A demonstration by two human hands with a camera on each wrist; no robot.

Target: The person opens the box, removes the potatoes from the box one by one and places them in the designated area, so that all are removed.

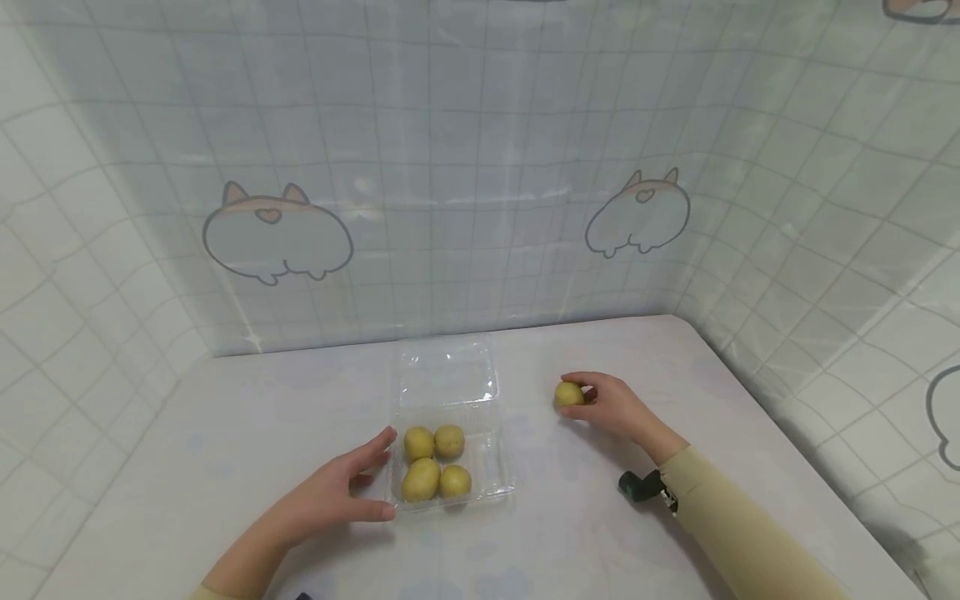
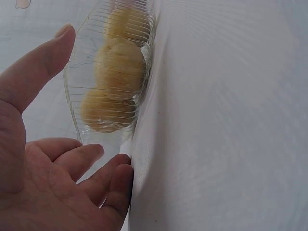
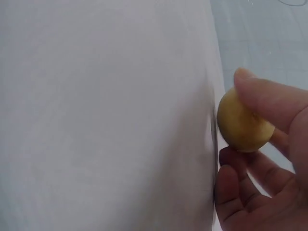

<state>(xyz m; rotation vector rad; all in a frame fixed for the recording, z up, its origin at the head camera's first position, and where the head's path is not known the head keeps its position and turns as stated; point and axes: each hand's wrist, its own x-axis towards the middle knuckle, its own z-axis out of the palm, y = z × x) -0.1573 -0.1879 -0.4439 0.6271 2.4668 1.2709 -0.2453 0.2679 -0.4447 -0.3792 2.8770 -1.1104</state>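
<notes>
A clear plastic clamshell box [image 1: 491, 467] lies with its lid [image 1: 447, 372] folded back, several small yellow potatoes [image 1: 422, 480] grouped in its left half. Along the box's left side is my left hand [image 1: 341, 487], thumb and fingers spread, fingertips right at the rim. In the left wrist view the ribbed wall of the box [image 2: 72, 103] rises between thumb and fingers, with potatoes [image 2: 120, 67] showing through it. Right of the box, my right hand [image 1: 611, 406] pinches one more potato [image 1: 568, 394] between thumb and fingers, close over the table [image 3: 106, 106].
A dark green strap-like piece [image 1: 637, 487] sticks out beside the right sleeve [image 1: 731, 521]. Behind the white-covered table [image 1: 300, 400] hangs a gridded curtain [image 1: 465, 208] with cartoon animal prints, and similar sheets close in on both sides.
</notes>
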